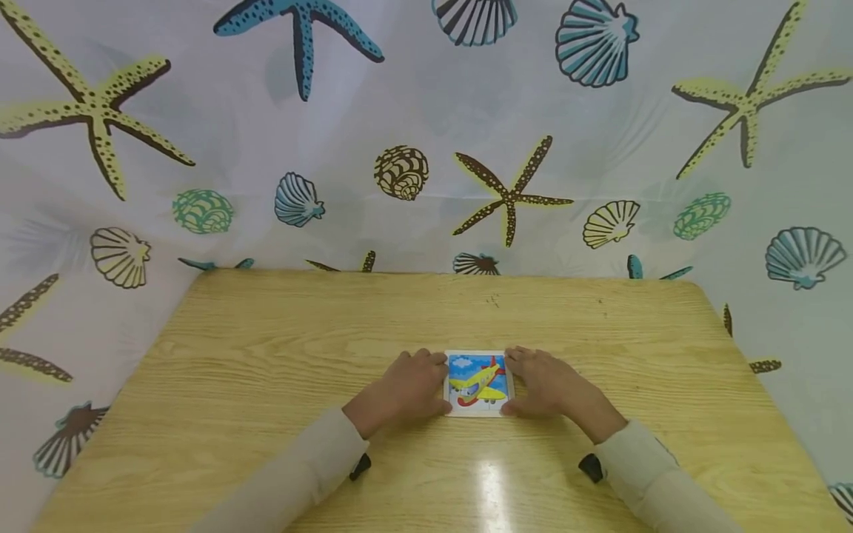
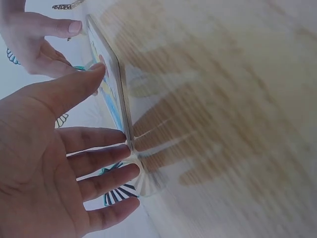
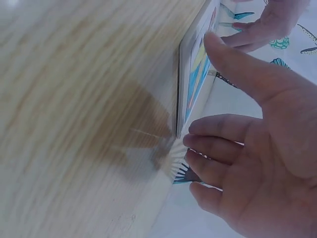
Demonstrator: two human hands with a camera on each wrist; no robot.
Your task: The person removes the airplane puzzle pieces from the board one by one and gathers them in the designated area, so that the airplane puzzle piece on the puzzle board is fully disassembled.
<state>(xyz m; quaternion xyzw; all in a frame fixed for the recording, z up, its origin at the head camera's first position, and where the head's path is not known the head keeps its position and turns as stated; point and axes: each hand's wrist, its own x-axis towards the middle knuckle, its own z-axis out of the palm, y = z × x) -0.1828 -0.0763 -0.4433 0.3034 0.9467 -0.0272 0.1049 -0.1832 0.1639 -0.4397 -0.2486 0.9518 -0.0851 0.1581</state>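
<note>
A small picture board (image 1: pixel 477 384) with a white frame lies flat on the wooden table. It shows a yellow and red airplane on blue sky. My left hand (image 1: pixel 412 386) is at its left side, thumb near the lower corner and fingers at the upper corner. On the opposite side my right hand (image 1: pixel 543 383) mirrors it. The left wrist view shows the left hand (image 2: pixel 64 153) with nearly straight fingers, its index fingertip by the board's edge (image 2: pixel 121 94). In the right wrist view, the right hand (image 3: pixel 257 134) has its fingers extended beside the board (image 3: pixel 190 74).
The wooden table (image 1: pixel 280 333) reflects a bright light near its front. Behind and beside it hangs a white cloth (image 1: pixel 360 111) printed with starfish and shells. Small black objects (image 1: pixel 360 466) show under both sleeves at the wrists.
</note>
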